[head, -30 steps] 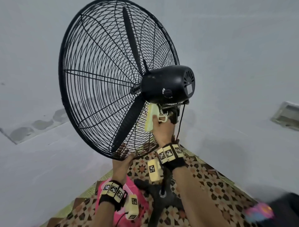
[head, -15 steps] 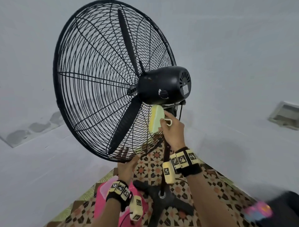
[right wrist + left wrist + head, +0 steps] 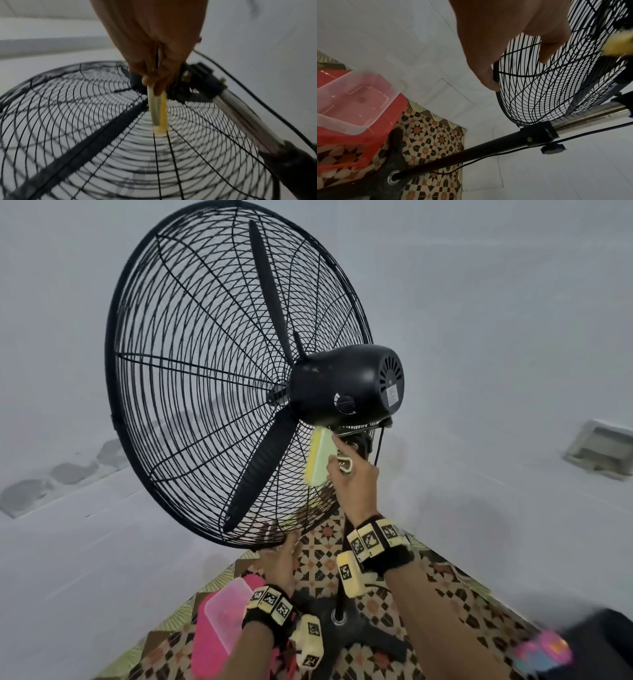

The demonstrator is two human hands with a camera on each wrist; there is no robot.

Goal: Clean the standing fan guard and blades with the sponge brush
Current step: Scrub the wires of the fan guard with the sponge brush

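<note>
**Sponge on the back of the fan**

White walls stand all around you, and a mat (image 3: 318, 556) with star shapes lies on the floor below. The big black fan guard (image 3: 191, 392) fills the left and far part of your view, with dark blades (image 3: 263, 470) inside it. Your right hand (image 3: 352, 477) grips the sponge brush (image 3: 320, 457), fingers curled round its handle. The yellow and green sponge presses on the back wires of the guard, just under the round black motor (image 3: 342, 385). Your left hand (image 3: 279, 559) holds the bottom rim of the guard, thumb and fingers pinching the wires. Near you, on the left, a clear box (image 3: 351, 102) sits on a pink tub (image 3: 209, 648), beside the fan's black pole (image 3: 471, 152).
</note>
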